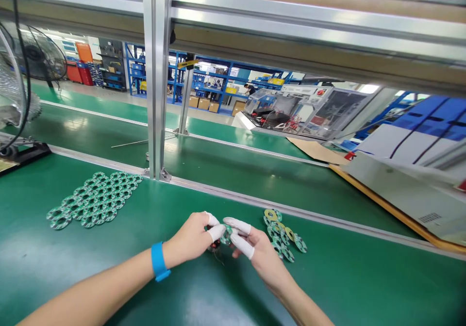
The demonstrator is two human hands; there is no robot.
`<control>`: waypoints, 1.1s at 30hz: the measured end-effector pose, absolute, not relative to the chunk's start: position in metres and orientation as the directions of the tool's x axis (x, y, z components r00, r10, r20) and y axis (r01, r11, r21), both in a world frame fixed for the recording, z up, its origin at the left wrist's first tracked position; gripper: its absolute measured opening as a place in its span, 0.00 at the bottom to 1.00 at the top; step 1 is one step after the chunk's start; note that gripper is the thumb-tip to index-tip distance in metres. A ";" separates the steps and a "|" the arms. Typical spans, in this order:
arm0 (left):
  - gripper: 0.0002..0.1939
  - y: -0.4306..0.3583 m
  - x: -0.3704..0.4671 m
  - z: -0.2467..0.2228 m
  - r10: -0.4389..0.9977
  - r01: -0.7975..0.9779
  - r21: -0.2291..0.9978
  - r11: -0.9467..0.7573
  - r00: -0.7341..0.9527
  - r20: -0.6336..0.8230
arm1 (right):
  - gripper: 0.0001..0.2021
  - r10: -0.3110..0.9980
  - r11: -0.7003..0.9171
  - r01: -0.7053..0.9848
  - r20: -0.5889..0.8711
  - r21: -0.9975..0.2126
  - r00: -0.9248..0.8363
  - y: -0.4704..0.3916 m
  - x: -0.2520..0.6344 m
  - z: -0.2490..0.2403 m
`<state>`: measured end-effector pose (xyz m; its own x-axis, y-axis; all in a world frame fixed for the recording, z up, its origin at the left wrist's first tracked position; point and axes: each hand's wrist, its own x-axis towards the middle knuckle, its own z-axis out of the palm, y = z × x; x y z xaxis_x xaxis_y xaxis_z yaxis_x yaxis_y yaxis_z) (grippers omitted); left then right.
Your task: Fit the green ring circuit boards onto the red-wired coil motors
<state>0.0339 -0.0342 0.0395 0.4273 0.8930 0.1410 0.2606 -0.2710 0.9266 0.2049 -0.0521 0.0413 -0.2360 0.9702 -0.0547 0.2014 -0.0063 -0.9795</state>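
White finger cots cover the thumb and fingertips of both my hands. My left hand (pixel 192 236), with a blue wristband (pixel 159 262), pinches a small dark part with copper-coloured windings (pixel 214 244), apparently a motor stator; thin wires hang below it. In my right hand (pixel 255 243) a green ring-shaped circuit board (pixel 226 235) is held between thumb and fingers, close against the wound part. Whether the two are joined I cannot tell. Just right of my right hand lies a loose pile of ring-shaped circuit boards (pixel 282 236), some with the yellowish side up.
Many ring boards (pixel 96 200) lie in neat rows at the left of the green bench (pixel 116 287). A metal post (pixel 156 83) rises from the bench's back rail (pixel 262 202). A fan (pixel 34 52) stands far left; a grey panel (pixel 407 195) is at right.
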 end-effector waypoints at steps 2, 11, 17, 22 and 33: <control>0.14 -0.033 0.035 0.036 0.904 0.242 0.945 -0.222 0.413 0.107 | 0.21 0.964 0.125 0.342 0.033 -0.931 -0.263 -0.056 0.206 0.040; 0.29 -0.036 0.032 0.011 0.896 0.731 0.525 -0.436 0.405 0.181 | 0.17 0.962 0.258 0.628 0.134 -0.734 -0.239 -0.028 0.234 0.021; 0.25 -0.032 0.032 -0.006 0.887 0.800 0.389 -0.457 0.444 0.129 | 0.15 0.912 0.300 0.540 0.071 -0.787 -0.404 -0.034 0.222 0.017; 0.28 -0.032 0.032 -0.005 0.876 0.799 0.364 -0.479 0.463 0.138 | 0.18 0.873 0.444 0.622 0.155 -0.645 -0.462 -0.042 0.211 0.011; 0.21 -0.032 0.032 -0.006 0.882 0.804 0.368 -0.468 0.450 0.138 | 0.15 0.812 0.583 0.728 0.302 -0.362 -0.499 -0.045 0.209 0.009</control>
